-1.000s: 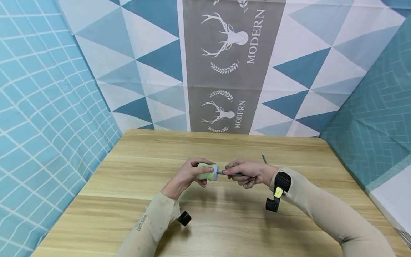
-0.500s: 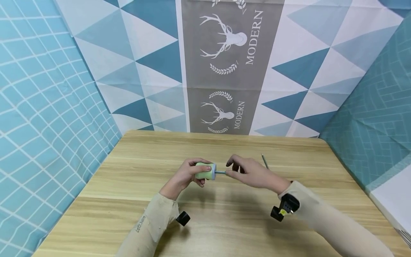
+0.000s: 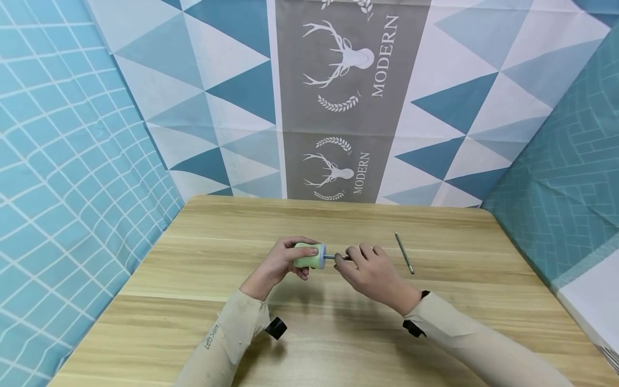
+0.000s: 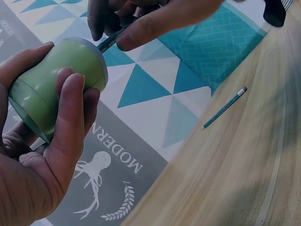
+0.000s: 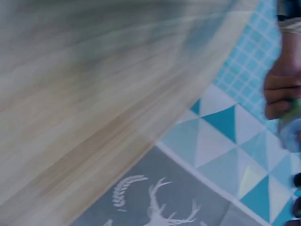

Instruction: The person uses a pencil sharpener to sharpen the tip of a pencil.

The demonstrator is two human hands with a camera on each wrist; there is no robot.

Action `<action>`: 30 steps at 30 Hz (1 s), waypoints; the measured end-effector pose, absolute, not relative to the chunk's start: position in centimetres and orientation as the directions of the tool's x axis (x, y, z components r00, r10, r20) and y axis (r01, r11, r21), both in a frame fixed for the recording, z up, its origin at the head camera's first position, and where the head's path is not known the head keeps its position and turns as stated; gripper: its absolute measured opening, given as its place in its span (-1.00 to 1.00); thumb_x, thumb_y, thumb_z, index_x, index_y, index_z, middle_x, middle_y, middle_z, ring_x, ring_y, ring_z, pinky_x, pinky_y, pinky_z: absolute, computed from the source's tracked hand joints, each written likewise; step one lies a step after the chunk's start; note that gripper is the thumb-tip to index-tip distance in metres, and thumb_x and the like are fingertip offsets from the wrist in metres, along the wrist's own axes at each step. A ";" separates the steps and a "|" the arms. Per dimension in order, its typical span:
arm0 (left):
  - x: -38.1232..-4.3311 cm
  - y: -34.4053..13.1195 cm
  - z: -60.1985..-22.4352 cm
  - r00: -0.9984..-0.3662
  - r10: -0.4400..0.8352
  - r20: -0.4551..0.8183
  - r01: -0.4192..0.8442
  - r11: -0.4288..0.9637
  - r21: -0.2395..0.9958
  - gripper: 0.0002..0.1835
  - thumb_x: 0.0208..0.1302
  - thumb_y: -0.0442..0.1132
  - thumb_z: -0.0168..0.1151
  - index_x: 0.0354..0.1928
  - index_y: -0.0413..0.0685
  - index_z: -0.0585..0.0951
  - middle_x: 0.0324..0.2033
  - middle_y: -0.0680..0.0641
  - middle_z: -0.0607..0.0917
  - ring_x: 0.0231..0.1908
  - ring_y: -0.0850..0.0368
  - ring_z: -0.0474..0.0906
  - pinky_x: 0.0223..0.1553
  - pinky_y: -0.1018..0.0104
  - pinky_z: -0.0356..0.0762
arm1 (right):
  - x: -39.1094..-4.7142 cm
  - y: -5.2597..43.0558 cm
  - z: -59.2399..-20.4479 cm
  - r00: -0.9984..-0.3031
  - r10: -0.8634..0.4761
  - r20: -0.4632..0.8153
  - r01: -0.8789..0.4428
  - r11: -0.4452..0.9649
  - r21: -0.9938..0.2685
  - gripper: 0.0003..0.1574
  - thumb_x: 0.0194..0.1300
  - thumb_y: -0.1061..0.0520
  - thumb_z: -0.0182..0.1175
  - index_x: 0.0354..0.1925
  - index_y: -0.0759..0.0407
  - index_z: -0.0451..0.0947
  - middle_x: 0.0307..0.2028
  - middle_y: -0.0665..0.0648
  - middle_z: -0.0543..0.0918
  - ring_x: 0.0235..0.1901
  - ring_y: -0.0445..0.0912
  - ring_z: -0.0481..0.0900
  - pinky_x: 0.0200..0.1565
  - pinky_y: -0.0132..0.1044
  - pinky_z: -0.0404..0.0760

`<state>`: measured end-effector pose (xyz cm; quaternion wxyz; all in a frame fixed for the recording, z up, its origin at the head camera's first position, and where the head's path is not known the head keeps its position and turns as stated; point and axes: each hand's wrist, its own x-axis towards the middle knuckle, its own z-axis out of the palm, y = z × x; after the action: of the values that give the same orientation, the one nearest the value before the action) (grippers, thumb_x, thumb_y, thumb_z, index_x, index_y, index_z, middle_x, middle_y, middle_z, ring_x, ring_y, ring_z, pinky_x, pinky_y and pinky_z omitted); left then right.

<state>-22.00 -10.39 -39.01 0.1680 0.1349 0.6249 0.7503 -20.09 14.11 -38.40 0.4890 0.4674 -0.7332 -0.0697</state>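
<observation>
My left hand (image 3: 276, 263) grips a green barrel-shaped pencil sharpener (image 3: 306, 258) with a pale blue-grey end, fingers and thumb curled round its sides in the left wrist view. A dark pencil (image 4: 107, 44) sticks out of that end; its tip is hidden inside. My right hand (image 3: 376, 275) pinches the pencil's shaft between thumb and fingers, just right of the sharpener. Both hands are above the table. The right wrist view is blurred, with the sharpener (image 5: 292, 125) and left hand (image 5: 282, 92) at its right edge.
A second pencil (image 3: 404, 252) lies on the wooden table (image 3: 217, 322), to the right beyond my right hand. Patterned cloth (image 3: 232, 97) hangs behind the table and along both sides. A white object (image 3: 592, 301) stands at the right edge.
Half a second ago my right hand's fingers loosened from the pencil; now they pinch it again, with the wrist turned. The second pencil shows in full. My left hand and the sharpener barely moved.
</observation>
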 end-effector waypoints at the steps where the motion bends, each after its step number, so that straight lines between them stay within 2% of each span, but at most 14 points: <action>1: -22.0 -10.3 -39.0 -0.906 0.422 -0.007 -0.084 -0.163 0.983 -0.73 0.20 -0.27 0.31 -0.07 -0.18 0.72 -0.44 -0.18 0.62 -0.72 0.17 0.54 -0.65 0.29 0.67 | -20.3 14.2 -38.6 -0.063 -0.757 0.650 -0.602 0.549 0.580 -0.67 0.59 0.06 -0.10 -0.20 0.13 0.56 -0.47 0.08 0.47 -0.61 -0.09 0.34 -0.71 -0.35 0.28; 6: -22.0 -10.1 -39.0 -0.900 0.436 -0.004 -0.087 -0.172 0.981 -0.72 0.21 -0.28 0.30 -0.06 -0.22 0.71 -0.45 -0.17 0.62 -0.73 0.18 0.54 -0.65 0.29 0.67 | -21.2 14.5 -38.7 0.033 -0.750 0.661 -0.592 0.518 0.617 -0.70 0.57 0.07 -0.01 -0.30 0.14 0.53 -0.52 0.06 0.39 -0.68 -0.14 0.22 -0.75 -0.41 0.14; 9: -21.9 -9.9 -39.0 -0.902 0.432 -0.006 -0.097 -0.189 0.977 -0.72 0.21 -0.29 0.29 -0.05 -0.23 0.71 -0.47 -0.17 0.62 -0.73 0.19 0.54 -0.66 0.31 0.67 | -21.6 14.4 -38.5 0.066 -0.743 0.665 -0.596 0.505 0.624 -0.72 0.54 0.12 0.04 -0.35 0.16 0.51 -0.53 0.05 0.40 -0.69 -0.16 0.21 -0.75 -0.43 0.13; 15: -21.8 -9.7 -39.0 -0.908 0.417 -0.026 -0.129 -0.221 0.967 -0.76 0.21 -0.31 0.29 -0.07 -0.17 0.73 -0.48 -0.17 0.63 -0.74 0.20 0.54 -0.67 0.32 0.66 | -22.0 14.0 -38.0 0.083 -0.759 0.646 -0.594 0.482 0.644 -0.70 0.50 0.20 0.03 -0.43 0.16 0.52 -0.57 0.04 0.49 -0.70 -0.15 0.35 -0.73 -0.42 0.33; 18: -21.8 -9.7 -39.0 -0.914 0.405 -0.027 -0.126 -0.220 0.967 -0.75 0.21 -0.31 0.30 -0.07 -0.20 0.72 -0.50 -0.18 0.63 -0.75 0.20 0.54 -0.68 0.32 0.66 | -21.9 13.7 -38.1 0.051 -0.751 0.658 -0.627 0.489 0.606 -0.67 0.50 0.17 0.01 -0.45 0.16 0.52 -0.61 0.03 0.50 -0.72 -0.16 0.37 -0.74 -0.41 0.33; 20: -21.8 -9.8 -39.0 -0.919 0.393 -0.027 -0.121 -0.215 0.969 -0.74 0.21 -0.31 0.31 -0.06 -0.22 0.72 -0.51 -0.18 0.63 -0.75 0.20 0.54 -0.68 0.32 0.65 | -21.8 13.4 -38.2 -0.007 -0.731 0.682 -0.688 0.499 0.528 -0.62 0.52 0.11 0.00 -0.47 0.16 0.51 -0.64 0.02 0.48 -0.74 -0.18 0.35 -0.76 -0.43 0.29; 23: -21.9 -9.8 -39.1 -0.925 0.378 -0.024 -0.108 -0.202 0.973 -0.75 0.19 -0.32 0.32 -0.08 -0.22 0.73 -0.50 -0.19 0.62 -0.75 0.19 0.54 -0.69 0.32 0.65 | -21.5 13.0 -38.4 -0.150 -0.685 0.713 -0.791 0.516 0.328 -0.63 0.48 0.06 0.12 -0.50 0.14 0.44 -0.71 -0.05 0.39 -0.78 -0.25 0.25 -0.77 -0.48 0.16; 27: -22.0 -9.8 -39.2 -0.926 0.376 -0.024 -0.097 -0.175 0.980 -0.80 0.16 -0.33 0.35 -0.16 -0.16 0.76 -0.47 -0.20 0.62 -0.75 0.17 0.55 -0.68 0.31 0.66 | -21.0 12.7 -38.3 -0.444 -0.607 0.659 -0.847 0.525 -0.086 -0.56 0.32 0.11 0.32 -0.58 0.04 0.30 -0.76 -0.17 0.20 -0.78 -0.39 0.09 -0.73 -0.55 0.00; 30: -22.1 -9.7 -39.4 -0.925 0.379 -0.029 -0.094 -0.153 0.984 -0.79 0.13 -0.32 0.37 -0.16 -0.17 0.75 -0.46 -0.19 0.62 -0.74 0.17 0.55 -0.67 0.31 0.67 | -20.8 12.6 -37.4 -0.685 -0.557 0.470 -0.729 0.535 -0.428 -0.47 0.32 0.10 0.33 -0.63 0.00 0.23 -0.76 -0.18 0.14 -0.76 -0.38 0.05 -0.68 -0.52 0.02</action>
<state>-22.07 -9.74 -39.37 0.1573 0.1129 0.6315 0.7508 -20.77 12.61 -37.40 0.1397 0.3717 -0.8648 0.3072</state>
